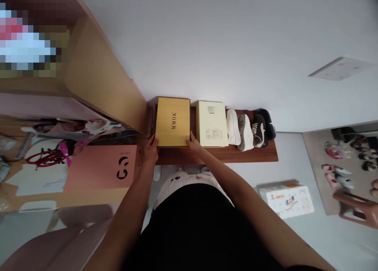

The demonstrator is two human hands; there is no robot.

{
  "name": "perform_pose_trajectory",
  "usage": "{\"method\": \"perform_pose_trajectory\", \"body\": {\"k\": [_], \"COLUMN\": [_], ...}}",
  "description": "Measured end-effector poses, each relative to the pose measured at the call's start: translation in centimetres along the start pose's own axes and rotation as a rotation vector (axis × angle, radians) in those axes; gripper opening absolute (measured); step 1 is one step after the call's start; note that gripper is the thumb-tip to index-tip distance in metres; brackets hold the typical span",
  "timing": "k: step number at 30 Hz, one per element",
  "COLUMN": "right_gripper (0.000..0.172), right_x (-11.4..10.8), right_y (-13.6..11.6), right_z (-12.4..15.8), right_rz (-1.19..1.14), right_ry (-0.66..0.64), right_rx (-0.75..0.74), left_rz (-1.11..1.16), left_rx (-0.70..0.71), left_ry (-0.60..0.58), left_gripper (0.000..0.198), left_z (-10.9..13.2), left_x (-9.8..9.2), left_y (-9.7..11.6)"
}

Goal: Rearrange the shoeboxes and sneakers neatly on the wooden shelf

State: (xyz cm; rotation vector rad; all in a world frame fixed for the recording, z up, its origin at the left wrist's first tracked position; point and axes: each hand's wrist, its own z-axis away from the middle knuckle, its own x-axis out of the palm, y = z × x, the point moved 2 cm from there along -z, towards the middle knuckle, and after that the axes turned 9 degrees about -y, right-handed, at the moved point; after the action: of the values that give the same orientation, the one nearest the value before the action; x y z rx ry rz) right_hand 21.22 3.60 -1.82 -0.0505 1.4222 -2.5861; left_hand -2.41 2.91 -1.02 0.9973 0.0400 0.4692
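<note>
A gold-yellow shoe box [168, 121] marked MMOK stands on a brown wooden shelf [212, 155] against the wall. My left hand [151, 149] grips its near left corner. At the near right corner, my right hand [194, 142] holds the same box, its thumb and fingers pressed to the side. A pale cream box [212, 123] with printed labels sits just right of it, a narrow gap between them. Beyond that are a pair of white shoes [233, 126] and a pair of black shoes [258, 130].
Left is a table with a pink box [103, 166], red cords [47, 157] and a tan cabinet [94, 66] above. A tissue pack [288, 201] lies on the floor at right. Farther right are a pink stool [356, 208] and more shoes [330, 174].
</note>
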Motion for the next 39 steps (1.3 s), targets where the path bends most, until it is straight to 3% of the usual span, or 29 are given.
{"method": "perform_pose_trajectory", "body": {"k": [15,20,23,27,30,33,37,39], "right_gripper": [0.084,0.082,0.076,0.068,0.068,0.067,0.067,0.067], "right_x": [-0.2,-0.5,-2.4,-8.4,-13.8,-18.1,-21.1,-21.7], "right_y": [0.9,-0.3,-1.0,-1.2,-1.0,-0.3,0.9,1.4], "right_z": [-1.5,-0.5,1.9,5.8,7.7,8.2,7.8,7.3], "right_rz": [0.061,0.136,0.128,0.068,0.110,0.186,0.271,0.280], "right_ry": [-0.045,0.005,0.036,0.169,0.316,0.413,0.409,0.379], "right_rx": [-0.040,-0.053,-0.136,-0.259,-0.251,-0.174,-0.089,-0.051], "left_rz": [0.003,-0.183,-0.366,-0.405,-0.361,-0.280,-0.221,-0.253], "left_rx": [-0.020,0.037,0.127,0.260,0.338,0.398,0.302,0.226], "left_ry": [0.014,0.054,0.198,0.259,0.171,0.017,-0.185,-0.250], "left_gripper": [0.047,0.044,0.043,0.045,0.038,0.031,0.030,0.036], "left_z": [-0.7,-0.6,0.4,2.7,4.3,5.9,7.2,6.9], "left_x": [0.5,1.0,0.6,0.8,3.3,8.2,15.3,17.9], "left_y": [-0.3,0.9,2.3,3.9,4.0,2.7,-0.7,-2.7]}}
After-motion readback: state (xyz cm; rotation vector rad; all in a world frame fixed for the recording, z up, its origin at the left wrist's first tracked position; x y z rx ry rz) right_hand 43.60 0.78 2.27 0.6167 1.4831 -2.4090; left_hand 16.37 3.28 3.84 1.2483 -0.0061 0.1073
